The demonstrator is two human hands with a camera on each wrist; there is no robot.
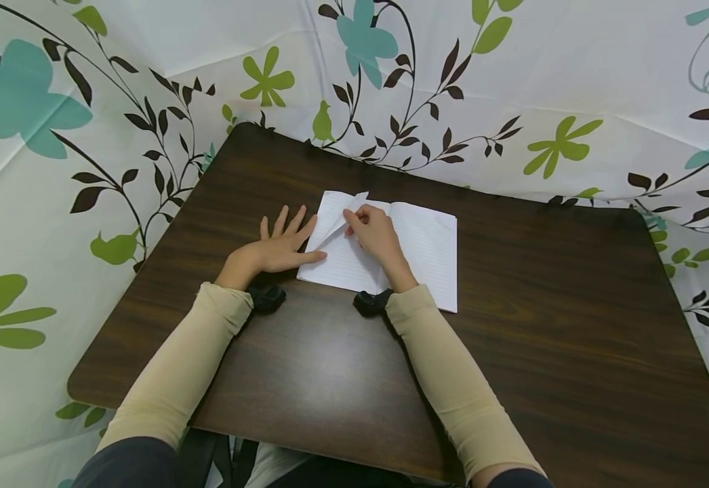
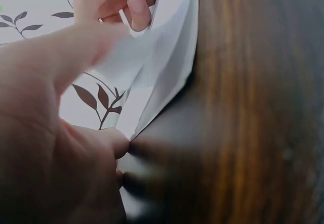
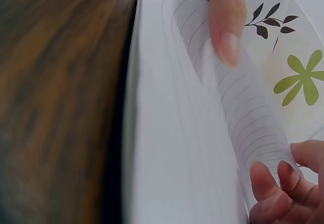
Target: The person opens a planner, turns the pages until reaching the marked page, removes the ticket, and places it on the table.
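Note:
A notebook (image 1: 424, 244) with ruled white pages lies spread open on the dark wooden table. My right hand (image 1: 375, 237) is over its left half, pinching a lifted page (image 1: 341, 222) between thumb and fingers. That page is bent over diagonally, its corner sticking up past the top edge. The right wrist view shows the curved, lined page (image 3: 253, 118) reaching the fingertips (image 3: 287, 176). My left hand (image 1: 276, 249) rests at the notebook's left edge with fingers spread on the wood. Its thumb (image 3: 228, 27) lies along the left page.
The wooden table (image 1: 550, 325) extends widely to the right and toward the body. A white cloth (image 1: 452, 135) with leaf and flower prints hangs behind and beside it. Black bands with small devices (image 1: 267, 299) sit on both wrists.

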